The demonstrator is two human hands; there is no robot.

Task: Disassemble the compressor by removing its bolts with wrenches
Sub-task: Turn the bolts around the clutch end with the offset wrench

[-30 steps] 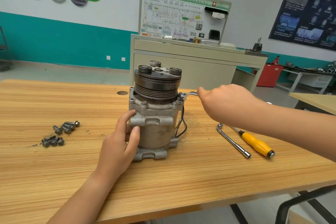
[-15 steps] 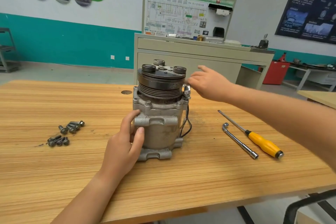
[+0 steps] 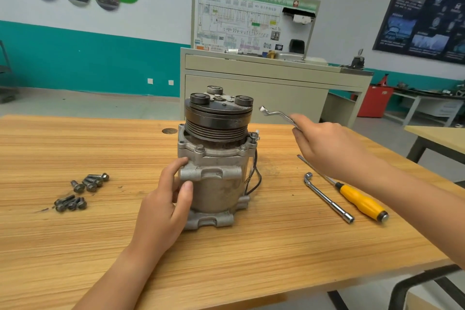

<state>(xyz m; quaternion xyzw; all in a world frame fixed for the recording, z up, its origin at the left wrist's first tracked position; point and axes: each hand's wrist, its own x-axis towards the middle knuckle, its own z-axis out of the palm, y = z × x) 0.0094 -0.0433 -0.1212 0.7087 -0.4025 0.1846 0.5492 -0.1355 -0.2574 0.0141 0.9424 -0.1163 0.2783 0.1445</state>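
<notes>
A grey metal compressor (image 3: 216, 178) with a black pulley on top stands upright on the wooden table (image 3: 75, 246). My left hand (image 3: 166, 199) holds its left side, thumb and fingers curled against the casting. My right hand (image 3: 324, 143) grips a silver offset ring wrench (image 3: 276, 114) in the air, to the right of the pulley and above the flange. A bolt (image 3: 254, 136) stands raised at the flange's right corner, and two more bolts (image 3: 200, 148) sit along the front of the flange.
Several loose bolts (image 3: 80, 191) lie on the table at the left. An L-shaped socket wrench (image 3: 327, 197) and a yellow-handled screwdriver (image 3: 359, 200) lie at the right. A beige cabinet (image 3: 264, 83) with a wiring board stands behind the table.
My right hand has lifted the wrench off the right corner bolt and drawn it up and to the right. My left hand has stayed on the compressor.
</notes>
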